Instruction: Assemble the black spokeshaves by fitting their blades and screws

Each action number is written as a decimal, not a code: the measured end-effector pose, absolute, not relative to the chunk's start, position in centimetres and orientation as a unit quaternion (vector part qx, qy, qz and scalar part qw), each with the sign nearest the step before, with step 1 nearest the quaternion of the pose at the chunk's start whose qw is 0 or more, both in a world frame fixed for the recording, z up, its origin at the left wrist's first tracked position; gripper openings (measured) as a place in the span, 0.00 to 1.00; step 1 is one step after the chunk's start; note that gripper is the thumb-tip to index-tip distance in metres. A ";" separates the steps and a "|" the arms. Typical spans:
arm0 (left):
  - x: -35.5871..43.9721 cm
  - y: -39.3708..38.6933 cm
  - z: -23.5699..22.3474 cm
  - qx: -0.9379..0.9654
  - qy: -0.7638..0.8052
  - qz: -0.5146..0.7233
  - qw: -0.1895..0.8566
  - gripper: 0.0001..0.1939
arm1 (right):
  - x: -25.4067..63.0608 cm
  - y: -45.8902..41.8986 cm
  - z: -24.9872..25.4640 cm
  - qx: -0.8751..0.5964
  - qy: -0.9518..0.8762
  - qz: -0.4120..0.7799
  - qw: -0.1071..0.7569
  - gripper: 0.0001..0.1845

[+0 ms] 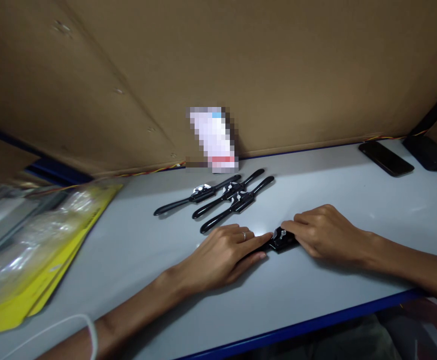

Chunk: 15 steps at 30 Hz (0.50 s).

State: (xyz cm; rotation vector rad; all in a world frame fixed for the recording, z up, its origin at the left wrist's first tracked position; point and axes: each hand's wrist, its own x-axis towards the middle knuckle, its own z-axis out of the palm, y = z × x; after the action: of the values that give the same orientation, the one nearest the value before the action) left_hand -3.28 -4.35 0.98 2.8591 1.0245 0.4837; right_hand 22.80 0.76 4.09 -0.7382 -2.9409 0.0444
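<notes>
The left hand [220, 255] closes round the left handle of a black spokeshave [284, 243], index finger stretched toward its bright metal cap; the right hand [325, 232] grips the right end, curled fingertips close to the cap and thumbscrews. The tool lies low over the near-middle of the tabletop [241, 312]; whether it touches the surface is hard to tell. It looks like painted cast metal: stiff, probably modestly heavy for its size and not easily broken, though the glossy handles could slip in damp fingers. The two handles would make the safest hold, as a blade edge may sit under the cap. Just beyond the left hand, three similar spokeshaves [243, 201] lie slantwise, side by side. Farther out, a dark smartphone [386, 158] lies at far right, and clear plastic packaging with yellow edges [62, 235] spreads over the left side.
</notes>
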 end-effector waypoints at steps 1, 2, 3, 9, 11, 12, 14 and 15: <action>-3.3 -4.4 1.0 0.929 0.333 0.158 0.032 0.18 | 22.8 0.8 4.1 -0.250 -0.967 0.012 0.056 0.15; -3.2 -4.4 1.0 0.929 0.333 0.159 0.031 0.18 | 22.9 0.8 4.1 -0.250 -0.966 0.013 0.057 0.14; -3.2 -4.4 1.0 0.929 0.333 0.158 0.030 0.19 | 22.9 0.8 4.1 -0.242 -0.968 0.017 0.058 0.13; -3.3 -4.4 0.9 0.928 0.336 0.158 0.035 0.19 | 22.8 0.5 4.0 -0.197 -0.977 0.041 0.073 0.16; -3.3 -4.3 0.8 0.928 0.336 0.154 0.035 0.19 | 22.8 0.5 3.9 -0.215 -0.973 0.029 0.076 0.17; -3.3 -4.3 0.8 0.929 0.336 0.154 0.034 0.19 | 22.8 0.6 3.9 -0.223 -0.972 0.022 0.077 0.17; -3.3 -4.3 0.8 0.929 0.335 0.155 0.034 0.18 | 22.9 0.7 3.9 -0.233 -0.969 0.016 0.077 0.15; -3.3 -4.3 0.8 0.929 0.335 0.155 0.034 0.18 | 22.9 0.7 3.9 -0.234 -0.969 0.017 0.076 0.14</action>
State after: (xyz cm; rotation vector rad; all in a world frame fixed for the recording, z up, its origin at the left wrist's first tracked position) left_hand -3.32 -4.32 0.85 2.8564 1.0306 0.4783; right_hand 22.89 0.71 3.90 -0.7028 -2.9057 0.0496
